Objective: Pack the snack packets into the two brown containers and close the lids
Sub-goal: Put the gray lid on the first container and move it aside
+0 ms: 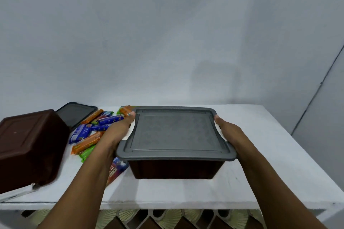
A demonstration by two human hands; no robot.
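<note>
At the middle of the white table [260, 154]: a brown rectangular plastic container [176, 170], capped by a flat grey plastic lid [175, 132]. Stands upright, lid facing up, edges square to the table's front edge. Looks slightly longer left to right, though hard to tell under the foreshortening. Flanked by the left hand [119, 134] at the lid's left rim and the right hand [228, 131] at its right rim. Fingers of both nearly straight along the rim, tips at the far corners, touching the lid without curling round it. To the left, a second brown plastic container [31, 145], tipped with its base turned up and toward the camera. Behind it, a loose grey lid [74, 113], lying flat. Between the two containers, orange, blue and green snack packets [87, 140], mostly slanting from near-left to far-right.
</note>
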